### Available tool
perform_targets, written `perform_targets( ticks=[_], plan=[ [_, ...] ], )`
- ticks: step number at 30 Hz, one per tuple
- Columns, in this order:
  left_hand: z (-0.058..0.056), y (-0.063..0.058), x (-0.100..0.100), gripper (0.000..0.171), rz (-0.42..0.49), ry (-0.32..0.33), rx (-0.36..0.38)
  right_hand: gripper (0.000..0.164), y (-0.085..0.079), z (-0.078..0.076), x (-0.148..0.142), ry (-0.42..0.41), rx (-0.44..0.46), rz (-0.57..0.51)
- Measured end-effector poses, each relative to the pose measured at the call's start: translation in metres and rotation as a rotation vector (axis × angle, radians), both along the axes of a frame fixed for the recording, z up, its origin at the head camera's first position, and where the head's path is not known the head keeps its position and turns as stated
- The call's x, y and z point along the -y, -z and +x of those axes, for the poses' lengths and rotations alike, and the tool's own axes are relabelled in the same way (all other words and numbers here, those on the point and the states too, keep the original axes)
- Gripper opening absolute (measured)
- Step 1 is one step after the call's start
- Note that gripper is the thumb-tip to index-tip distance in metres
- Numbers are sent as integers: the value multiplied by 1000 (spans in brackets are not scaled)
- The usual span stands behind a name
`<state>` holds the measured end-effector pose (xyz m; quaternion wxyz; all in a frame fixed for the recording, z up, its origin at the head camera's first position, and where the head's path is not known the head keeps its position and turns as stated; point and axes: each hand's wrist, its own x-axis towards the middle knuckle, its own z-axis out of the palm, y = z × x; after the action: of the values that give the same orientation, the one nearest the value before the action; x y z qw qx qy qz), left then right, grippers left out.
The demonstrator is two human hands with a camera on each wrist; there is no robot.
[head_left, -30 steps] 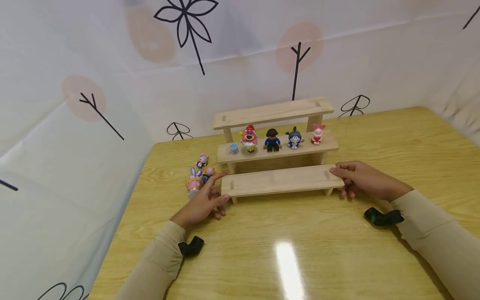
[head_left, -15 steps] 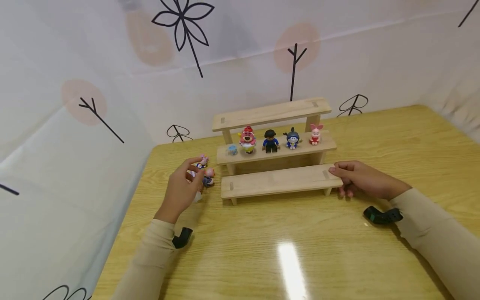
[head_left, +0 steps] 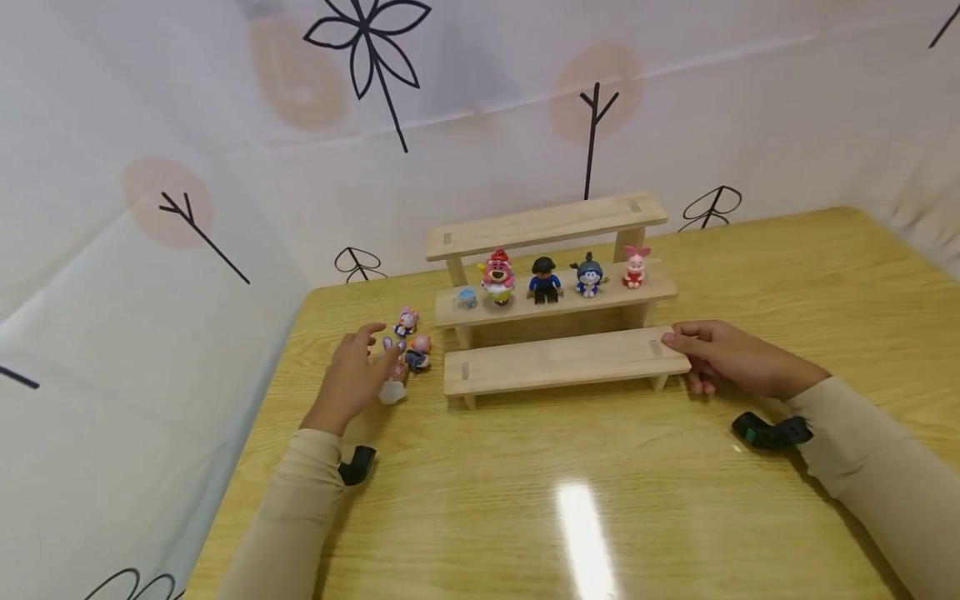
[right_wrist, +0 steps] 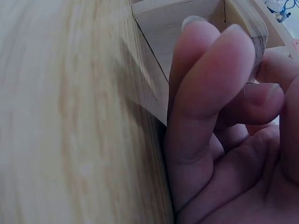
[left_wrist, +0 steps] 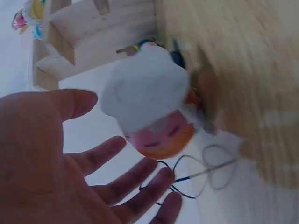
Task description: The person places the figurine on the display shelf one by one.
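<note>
Beside a rabbit figurine [head_left: 393, 387] with a white base, my left hand [head_left: 350, 377] hovers with its fingers apart. In the left wrist view, the figurine's white base [left_wrist: 145, 86] faces the camera beyond the spread fingers and nothing is held. Just behind it are a dark-clothed figurine [head_left: 417, 354] and a small purple-and-white figurine [head_left: 406, 322]. My right hand [head_left: 738, 360] grips the right end of the lowest step of a three-tier wooden display stand [head_left: 562, 363], thumb on top and other fingers curled at the end. The right wrist view shows those curled fingers [right_wrist: 201, 93] close up.
On the middle step stand a pink bear figurine [head_left: 498, 279], a figure in a black cap [head_left: 544, 281], a blue-hooded figurine [head_left: 589, 277], a pink piglet figurine [head_left: 634, 268] and a tiny blue piece [head_left: 467, 297]. A patterned cloth [head_left: 480, 150] hangs behind the table [head_left: 487, 483].
My left hand has left the lowest step's left end and moved left to the rabbit figurine. My right hand stays at the step's right end.
</note>
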<state>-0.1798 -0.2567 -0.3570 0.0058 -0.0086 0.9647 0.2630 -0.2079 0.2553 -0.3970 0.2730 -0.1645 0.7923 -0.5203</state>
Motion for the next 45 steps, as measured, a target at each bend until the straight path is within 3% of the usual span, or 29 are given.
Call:
perform_targets(
  ticks=[4,8,19,23,28,36,41,45],
  plan=[
    [0,5,5,68,-82,12,92,45,-2,1,0,-3,-4,-9],
    [0,7,9,69,-101,28,138,45,-2,1,1,0,0,-17],
    [-7,13,10,77,-14,103,182,47,-1,2,-1,23,-14,-4],
    [-10,14,9,75,-3,116,154,47,-2,3,0,31,-15,-6],
    [-9,15,9,77,24,81,111,46,-3,4,0,28,-10,-20],
    [-3,5,3,78,172,29,77,46,-4,4,1,15,-18,-23],
    [0,-1,-4,78,275,8,-52,45,-3,4,0,21,-13,-21],
    [4,-6,-12,75,425,30,-169,45,-2,4,0,23,-8,-24]
  ],
)
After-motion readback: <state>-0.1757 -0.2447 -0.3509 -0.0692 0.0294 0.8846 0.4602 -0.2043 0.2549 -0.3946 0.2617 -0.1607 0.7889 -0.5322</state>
